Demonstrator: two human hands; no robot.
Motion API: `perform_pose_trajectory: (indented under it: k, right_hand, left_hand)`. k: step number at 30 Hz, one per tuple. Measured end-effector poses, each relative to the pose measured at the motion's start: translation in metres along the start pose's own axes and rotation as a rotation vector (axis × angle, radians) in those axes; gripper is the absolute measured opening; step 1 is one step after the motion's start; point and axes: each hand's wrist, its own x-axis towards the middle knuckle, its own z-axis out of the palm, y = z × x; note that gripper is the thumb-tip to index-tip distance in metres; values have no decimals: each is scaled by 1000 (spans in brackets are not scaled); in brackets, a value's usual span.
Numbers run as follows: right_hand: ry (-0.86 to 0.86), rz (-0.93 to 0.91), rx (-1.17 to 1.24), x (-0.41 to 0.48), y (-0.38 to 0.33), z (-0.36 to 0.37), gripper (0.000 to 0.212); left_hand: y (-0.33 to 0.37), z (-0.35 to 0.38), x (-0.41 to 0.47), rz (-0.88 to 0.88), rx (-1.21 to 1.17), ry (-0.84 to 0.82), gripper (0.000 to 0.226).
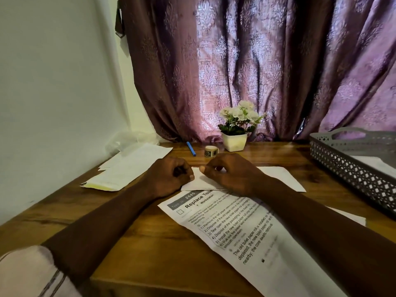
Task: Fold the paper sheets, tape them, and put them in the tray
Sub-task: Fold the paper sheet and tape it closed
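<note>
Currently, two hands work at centre frame, both on one folded sheet (278, 177) lying flat on the tabletop (160, 243).

- Left hand (171, 177): grip closed into a fist, thumb down on the sheet's left edge. Whether the fist encloses anything I cannot tell.
- Right hand (227, 174): grip closed, thumb and forefinger pinching the sheet at its upper edge, just beside the left thumb.

Paper count:
- One printed sheet (246, 243) lies at lower centre, its top edge tucked under the folded sheet and the right forearm crossing it.
- One loose stack (132, 170) lies at mid left, its number of sheets unreadable.
- One white sheet corner (349, 217) shows at right, beyond the right forearm.
- One folded paper (372, 166) lies inside the tray.

There is one tray (342, 166), grey and perforated, at the right edge of the frame. Behind the hands, towards the curtain, are one tape roll (211, 151), one blue pen (191, 148) to its left, and one flower pot (234, 142) to its right.
</note>
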Motion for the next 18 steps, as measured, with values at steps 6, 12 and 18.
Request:
perform_pose_trajectory:
  k: [6, 12, 18]
  right_hand:
    - [19, 123, -42, 5, 24, -4, 16]
    - [80, 209, 99, 7, 32, 3, 10]
    - [92, 224, 112, 12, 39, 9, 20]
  left_hand:
    - [4, -4, 24, -103, -18, -28, 7]
    - [22, 11, 94, -106, 151, -52, 37]
    - [20, 45, 124, -87, 256, -61, 66]
